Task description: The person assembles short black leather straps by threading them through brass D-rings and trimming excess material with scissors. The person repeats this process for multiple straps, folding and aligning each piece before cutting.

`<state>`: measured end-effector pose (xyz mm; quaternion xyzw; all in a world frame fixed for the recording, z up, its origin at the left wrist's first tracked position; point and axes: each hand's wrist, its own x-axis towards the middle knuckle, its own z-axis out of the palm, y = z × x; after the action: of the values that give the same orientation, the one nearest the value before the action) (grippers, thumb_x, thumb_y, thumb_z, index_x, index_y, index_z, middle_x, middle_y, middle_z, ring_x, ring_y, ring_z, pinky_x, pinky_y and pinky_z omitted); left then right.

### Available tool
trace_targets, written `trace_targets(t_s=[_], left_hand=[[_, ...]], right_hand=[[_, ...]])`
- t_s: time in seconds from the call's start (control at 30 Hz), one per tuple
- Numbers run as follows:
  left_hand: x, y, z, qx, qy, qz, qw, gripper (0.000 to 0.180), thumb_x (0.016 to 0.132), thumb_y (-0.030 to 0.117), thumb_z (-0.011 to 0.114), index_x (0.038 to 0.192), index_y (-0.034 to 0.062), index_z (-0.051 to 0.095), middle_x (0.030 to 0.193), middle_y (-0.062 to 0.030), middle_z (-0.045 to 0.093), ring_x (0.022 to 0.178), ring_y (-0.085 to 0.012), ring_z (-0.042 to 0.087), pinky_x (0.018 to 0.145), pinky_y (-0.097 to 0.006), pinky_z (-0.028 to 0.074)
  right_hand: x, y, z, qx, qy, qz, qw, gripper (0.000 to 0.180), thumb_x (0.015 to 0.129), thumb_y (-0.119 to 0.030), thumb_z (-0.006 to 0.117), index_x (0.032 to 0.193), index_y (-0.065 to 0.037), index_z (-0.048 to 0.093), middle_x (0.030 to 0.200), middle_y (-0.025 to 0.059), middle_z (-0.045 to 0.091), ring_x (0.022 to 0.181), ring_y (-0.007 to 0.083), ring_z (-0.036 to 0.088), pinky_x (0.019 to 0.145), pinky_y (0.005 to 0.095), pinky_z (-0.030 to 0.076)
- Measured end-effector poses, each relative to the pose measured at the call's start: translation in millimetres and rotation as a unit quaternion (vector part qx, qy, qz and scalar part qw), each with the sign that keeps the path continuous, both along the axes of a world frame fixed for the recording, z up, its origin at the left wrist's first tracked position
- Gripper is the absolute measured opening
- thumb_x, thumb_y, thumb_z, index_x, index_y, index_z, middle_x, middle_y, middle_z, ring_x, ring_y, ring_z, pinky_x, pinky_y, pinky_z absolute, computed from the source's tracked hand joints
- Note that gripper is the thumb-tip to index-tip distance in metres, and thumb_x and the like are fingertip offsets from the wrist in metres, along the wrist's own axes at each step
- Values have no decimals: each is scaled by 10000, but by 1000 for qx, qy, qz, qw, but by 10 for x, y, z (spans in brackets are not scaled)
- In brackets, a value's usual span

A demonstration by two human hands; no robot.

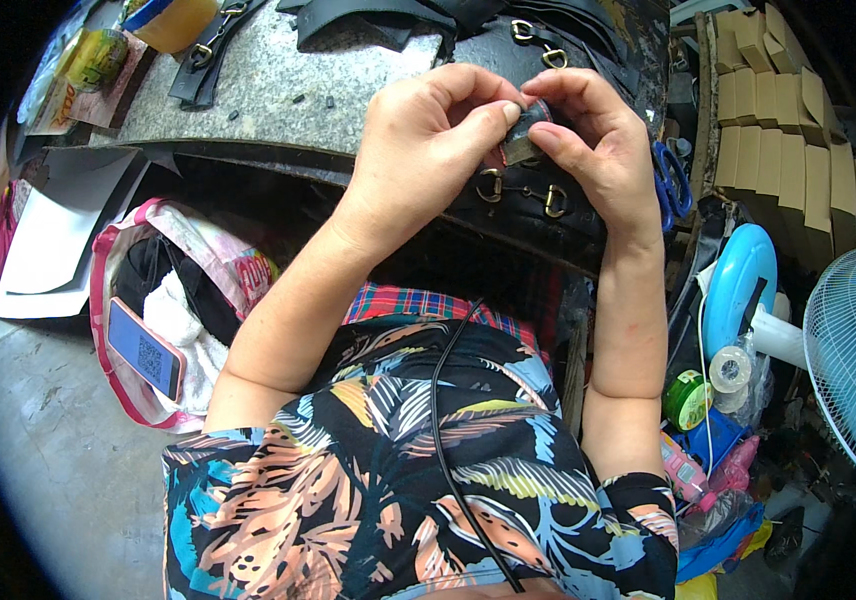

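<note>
Both hands are raised together over the workbench, pinching a small dark leather strap piece point(520, 145) between them. My left hand point(428, 140) grips its upper left side with thumb and forefinger. Thumb and bent fingers of my right hand point(598, 140) close on its right side. Part of the piece is hidden behind the fingers. Just below it, a gold-coloured metal link fitting point(554, 201) lies on black leather, and a similar fitting point(554, 57) sits beyond the right hand. A black strap with metal buckles point(201, 55) lies to the left.
Black leather strips point(373, 25) lie across the far side of the grey stone slab point(278, 90). Blue-handled scissors point(673, 183) hang right of the bench, near cardboard boxes point(788, 150) and a fan point(853, 350). A bag point(108, 350) holding a phone point(146, 348) stands lower left.
</note>
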<state>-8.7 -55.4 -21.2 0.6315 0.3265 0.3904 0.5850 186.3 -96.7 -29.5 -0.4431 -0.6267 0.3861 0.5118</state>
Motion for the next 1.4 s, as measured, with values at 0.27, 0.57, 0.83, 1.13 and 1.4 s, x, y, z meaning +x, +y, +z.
trace_targets(t_s=[0.27,0.57,0.83,1.13,1.4], left_hand=[[-50,88,-28,-123,-91,-65,986,188,958,96,653,1072,-52,676,882,-67,704,736,-119,683,680,-256,588],[-154,137,99,233,135,-31,963,137,933,52,692,1019,-53,710,881,-70,712,794,-127,710,707,-240,589],[-88,186,-47,-43,-52,0,998,166,943,58,650,1018,-89,668,883,-130,724,770,-203,746,667,-270,618],[-140,244,-47,-150,-125,-61,979,150,984,82,604,1082,-26,638,953,-84,693,776,-167,724,691,-283,620],[-90,318,-31,-6,12,-83,996,161,969,33,582,1093,-43,649,957,-50,687,839,-123,696,765,-250,580]], right_hand=[[-17,-37,28,2,-96,-7,995,261,955,-90,681,1181,32,634,1055,51,678,959,102,629,873,236,502],[-71,-29,37,17,-69,-39,997,207,946,-108,675,1123,-1,695,966,50,716,889,109,661,801,256,527],[-61,-33,22,-44,-47,-71,995,210,981,-90,608,1144,17,686,963,16,696,864,59,613,792,207,492],[-127,-51,44,-73,40,-93,992,191,977,-137,609,1043,15,704,833,-21,653,767,38,560,697,197,451],[-20,64,50,-57,-17,-88,994,165,969,-113,593,1014,13,690,878,-11,657,819,51,576,756,206,466]])
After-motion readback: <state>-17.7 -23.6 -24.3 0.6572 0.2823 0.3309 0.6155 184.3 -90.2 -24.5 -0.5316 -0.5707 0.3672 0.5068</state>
